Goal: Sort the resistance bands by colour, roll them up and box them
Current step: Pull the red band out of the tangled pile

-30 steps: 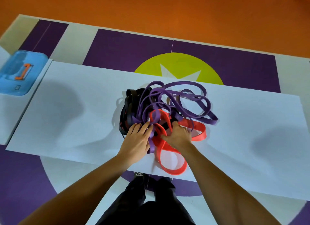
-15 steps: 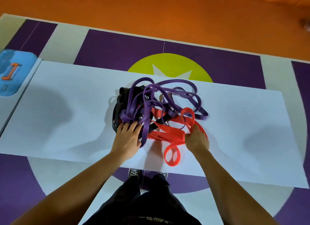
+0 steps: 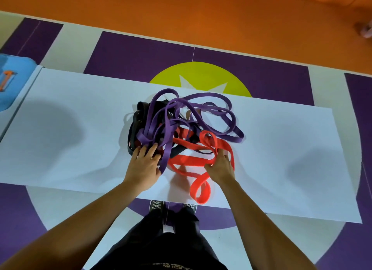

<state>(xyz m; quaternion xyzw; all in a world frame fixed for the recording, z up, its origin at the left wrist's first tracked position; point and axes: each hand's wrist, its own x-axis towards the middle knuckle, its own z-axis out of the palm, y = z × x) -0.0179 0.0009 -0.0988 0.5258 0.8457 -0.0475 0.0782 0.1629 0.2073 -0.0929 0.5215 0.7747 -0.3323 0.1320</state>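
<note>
Head view shows the resistance bands tangled in one heap at the middle of the white tabletop. The purple bands lie on top and toward 2 o'clock, the black bands at 10 o'clock, and a red band trails to 6 o'clock, its loop reaching the near edge. At the heap's 7 o'clock edge the left hand presses down with spread, straight fingers, holding nothing. The right hand lies on the red band at 5 o'clock, fingers nearly straight; I cannot tell whether the thumb pinches it. Freeing red first looks sensible: anchor the heap with the left hand, draw red slowly toward 5 o'clock, and ease it out wherever purple crosses over it rather than tugging. A blue case sits far off at 9 o'clock.
</note>
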